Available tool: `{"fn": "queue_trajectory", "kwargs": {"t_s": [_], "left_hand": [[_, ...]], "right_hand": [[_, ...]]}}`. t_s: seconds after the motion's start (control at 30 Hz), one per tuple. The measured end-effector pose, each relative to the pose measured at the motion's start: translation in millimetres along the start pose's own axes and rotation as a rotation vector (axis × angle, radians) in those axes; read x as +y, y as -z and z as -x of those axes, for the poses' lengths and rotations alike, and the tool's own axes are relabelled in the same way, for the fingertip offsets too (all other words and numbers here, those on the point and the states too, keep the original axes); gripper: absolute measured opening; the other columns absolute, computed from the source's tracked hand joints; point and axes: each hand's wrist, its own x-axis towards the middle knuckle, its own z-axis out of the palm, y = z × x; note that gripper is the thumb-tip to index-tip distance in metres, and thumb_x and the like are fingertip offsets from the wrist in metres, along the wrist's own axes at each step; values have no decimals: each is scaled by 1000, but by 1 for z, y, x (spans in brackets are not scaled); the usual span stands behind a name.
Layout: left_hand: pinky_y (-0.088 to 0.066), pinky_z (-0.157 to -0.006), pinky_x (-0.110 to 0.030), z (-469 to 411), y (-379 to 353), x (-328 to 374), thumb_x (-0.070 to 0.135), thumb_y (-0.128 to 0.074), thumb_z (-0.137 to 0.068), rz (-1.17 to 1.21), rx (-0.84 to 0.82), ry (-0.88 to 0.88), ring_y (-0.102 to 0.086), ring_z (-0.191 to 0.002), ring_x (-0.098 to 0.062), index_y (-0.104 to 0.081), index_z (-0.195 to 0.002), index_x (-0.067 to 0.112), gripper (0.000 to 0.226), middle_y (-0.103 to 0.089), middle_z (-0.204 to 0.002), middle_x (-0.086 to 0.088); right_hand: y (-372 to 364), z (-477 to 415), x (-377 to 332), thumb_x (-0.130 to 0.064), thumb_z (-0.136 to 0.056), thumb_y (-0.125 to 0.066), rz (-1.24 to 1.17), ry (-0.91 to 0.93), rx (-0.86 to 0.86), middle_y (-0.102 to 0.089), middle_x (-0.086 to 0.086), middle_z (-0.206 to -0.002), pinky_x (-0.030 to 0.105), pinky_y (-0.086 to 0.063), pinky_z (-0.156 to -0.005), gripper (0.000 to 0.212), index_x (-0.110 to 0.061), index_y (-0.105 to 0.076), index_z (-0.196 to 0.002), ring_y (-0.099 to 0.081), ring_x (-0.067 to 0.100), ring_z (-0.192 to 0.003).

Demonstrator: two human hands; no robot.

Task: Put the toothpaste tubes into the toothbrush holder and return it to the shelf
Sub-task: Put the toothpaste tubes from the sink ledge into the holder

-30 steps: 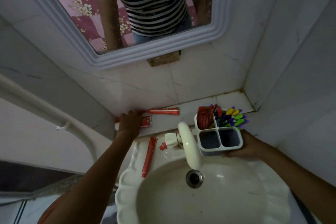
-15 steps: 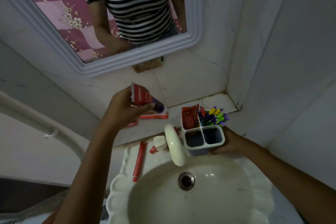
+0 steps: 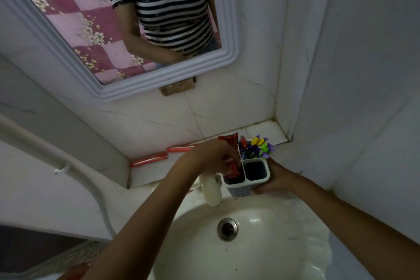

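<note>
Carried over from the shelf (image 3: 145,175), the left hand (image 3: 211,157) lowers its toothpaste tube (image 3: 231,165) into the near-left compartment; the right hand (image 3: 276,179) grips the toothbrush holder (image 3: 246,183), steadying it.

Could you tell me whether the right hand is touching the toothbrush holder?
Touching. The head view shows the right hand wrapped around the toothbrush holder's outer side, fingers pressed against its wall with no gap.

A toothbrush holder (image 3: 246,176) sits above the sink's (image 3: 313,245) twelve o'clock rim. Two toothpaste tubes (image 3: 148,160) lie on the shelf (image 3: 145,173) at the holder's nine o'clock, the tap (image 3: 210,191) just beside it.
</note>
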Motion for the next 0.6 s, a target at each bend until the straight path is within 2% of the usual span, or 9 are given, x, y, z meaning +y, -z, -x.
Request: {"fn": "queue_trajectory", "kwargs": {"t_s": [0.13, 0.2, 0.23, 0.3, 0.33, 0.37, 0.43, 0.5, 0.6], "left_hand": [[-57, -84, -31, 4, -2, -5, 19, -67, -85, 27, 58, -25, -69, -92, -10, -74, -109, 29, 27, -75, -107, 8], [-53, -80, -18, 19, 3, -17, 20, -65, -89, 193, 179, -12, -66, -88, 0, -73, -108, 25, 21, -74, -104, 11], [-50, -79, -13, 29, 3, -26, 20, -64, -91, 311, 295, 23, -64, -87, 5, -72, -108, 24, 19, -72, -103, 13], [-50, -76, -15, 51, -12, -55, 18, -62, -92, 458, 610, 194, -64, -85, 4, -71, -107, 21, 17, -70, -100, 11], [-51, -74, -21, 61, -27, -73, 17, -64, -90, 444, 732, 344, -66, -84, -3, -71, -104, 20, 16, -70, -97, 8], [-51, -73, -26, 69, -46, -91, 18, -67, -87, 399, 767, 510, -67, -85, -11, -71, -102, 19, 15, -71, -96, 4], [-52, -78, -29, 78, -89, -120, 21, -72, -82, 350, 574, 731, -69, -93, -21, -70, -101, 18, 20, -73, -99, -2], [-55, -83, -32, 79, -127, -132, 32, -72, -81, 355, 332, 823, -67, -98, -22, -68, -103, 20, 25, -72, -104, -2], [-55, -82, -34, 76, -161, -135, 46, -67, -80, 352, 220, 892, -65, -96, -19, -64, -101, 24, 31, -70, -102, 2]], "right_hand": [[0, -1, 1, 0, -48, -94, -17, 10, 4, -56, -2, -127, 4, -45, -88, 100, -10, -41, -133, -54, -11, -112], [0, -1, 1, 0, -48, -94, -28, 9, 1, -57, 0, -126, 6, -47, -87, 99, -9, -42, -131, -56, -8, -112], [0, -2, 1, 1, -48, -94, -30, 5, -3, -57, 1, -126, 7, -47, -87, 98, -9, -43, -131, -56, -7, -112], [-1, -2, 1, 4, -49, -93, -38, -6, -11, -58, -2, -123, 6, -48, -84, 95, -8, -43, -129, -57, -8, -110], [-1, -2, 3, 5, -50, -92, -45, -14, -13, -58, -5, -122, 5, -48, -82, 93, -8, -44, -129, -57, -11, -108], [-2, -1, 3, 7, -51, -91, -54, -19, -19, -58, -7, -120, 4, -48, -81, 92, -8, -44, -128, -57, -13, -106], [-2, -1, 4, 8, -51, -91, -61, -25, -21, -58, -7, -117, 3, -47, -80, 90, -8, -44, -127, -57, -17, -103], [-2, -2, 6, 6, -51, -91, -47, -27, -15, -58, -4, -117, 2, -47, -80, 90, -9, -45, -127, -56, -18, -103], [0, -1, 8, -4, -51, -94, -14, -27, -3, -58, 0, -125, 10, -49, -90, 98, -9, -41, -133, -55, -6, -115]]}}
